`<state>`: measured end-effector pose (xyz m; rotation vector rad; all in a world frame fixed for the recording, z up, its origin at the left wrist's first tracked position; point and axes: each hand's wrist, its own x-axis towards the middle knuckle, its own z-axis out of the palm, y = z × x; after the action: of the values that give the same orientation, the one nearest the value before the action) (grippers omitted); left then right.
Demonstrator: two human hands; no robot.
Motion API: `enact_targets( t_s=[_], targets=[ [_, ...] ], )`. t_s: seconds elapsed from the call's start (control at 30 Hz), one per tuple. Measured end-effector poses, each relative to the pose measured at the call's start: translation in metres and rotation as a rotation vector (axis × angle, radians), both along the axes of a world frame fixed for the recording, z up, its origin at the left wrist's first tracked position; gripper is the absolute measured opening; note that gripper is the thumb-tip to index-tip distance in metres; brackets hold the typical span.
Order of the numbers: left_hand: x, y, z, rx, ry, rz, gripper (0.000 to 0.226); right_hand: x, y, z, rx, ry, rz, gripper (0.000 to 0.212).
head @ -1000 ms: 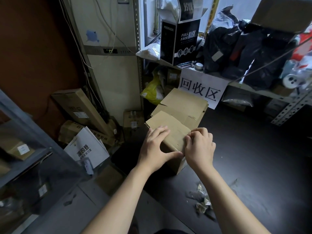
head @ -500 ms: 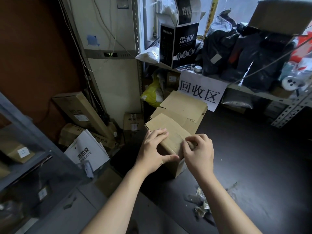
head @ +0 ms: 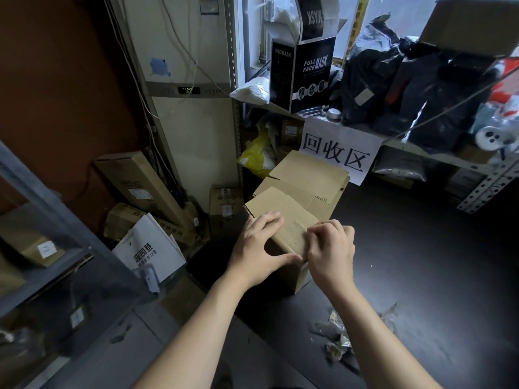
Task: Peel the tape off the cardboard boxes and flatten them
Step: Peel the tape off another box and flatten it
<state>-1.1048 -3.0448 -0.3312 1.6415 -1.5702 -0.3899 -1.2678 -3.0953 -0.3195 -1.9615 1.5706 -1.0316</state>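
A small brown cardboard box [head: 283, 217] stands on the dark table [head: 421, 262], with a larger cardboard box [head: 306, 175] right behind it. My left hand [head: 259, 249] lies over the small box's top left, fingers flat on the lid and thumb along the near edge. My right hand [head: 331, 248] is at the box's near right corner, fingertips curled and pinching at the clear tape on the seam [head: 302, 230]; the tape itself is hard to make out under the fingers.
Crumpled peeled tape [head: 335, 336] lies on the table near my right forearm. A paper sign [head: 338, 150] hangs from a cluttered shelf behind the boxes. Cardboard boxes [head: 134, 186] and a white bag [head: 148, 251] crowd the floor at left beside a grey rack [head: 42, 197].
My right hand slid from the box top toward its near right corner and its fingers curled into a pinch. My left hand stayed on the lid.
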Motion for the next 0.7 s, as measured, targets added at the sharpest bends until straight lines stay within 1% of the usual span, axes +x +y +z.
enact_targets(
  t_s=[0.1,0.3,0.33,0.4,0.43,0.47,0.53,0.6,0.7],
  targets=[
    [-0.002,-0.001,-0.002,0.006,-0.018,0.016,0.104,-0.002,0.002,-0.001,-0.024,0.002,0.021,0.008],
    [-0.005,-0.002,-0.001,0.008,0.001,0.024,0.101,-0.009,0.009,-0.001,-0.106,-0.135,0.059,0.01],
    [-0.005,-0.002,-0.002,0.001,0.005,0.025,0.1,-0.009,0.01,0.001,-0.091,-0.168,0.06,0.014],
    [-0.005,-0.001,-0.003,0.0,0.011,0.028,0.1,-0.008,0.011,0.007,-0.033,-0.235,0.066,0.034],
    [-0.004,-0.001,-0.003,0.005,0.01,0.028,0.1,-0.007,0.01,0.008,-0.028,-0.241,0.062,0.042],
    [-0.004,-0.001,-0.003,0.011,0.006,0.027,0.1,-0.006,0.009,0.01,-0.029,-0.232,0.058,0.046],
    [-0.003,0.0,-0.003,0.02,-0.015,0.023,0.101,-0.004,0.007,0.012,-0.015,-0.221,0.048,0.044],
    [-0.002,0.001,-0.004,0.025,-0.038,0.019,0.102,-0.004,0.006,0.013,0.016,-0.256,0.043,0.034],
    [-0.003,0.003,0.002,0.053,-0.033,0.031,0.106,-0.003,0.007,0.013,0.054,-0.295,0.054,0.027]
  ],
)
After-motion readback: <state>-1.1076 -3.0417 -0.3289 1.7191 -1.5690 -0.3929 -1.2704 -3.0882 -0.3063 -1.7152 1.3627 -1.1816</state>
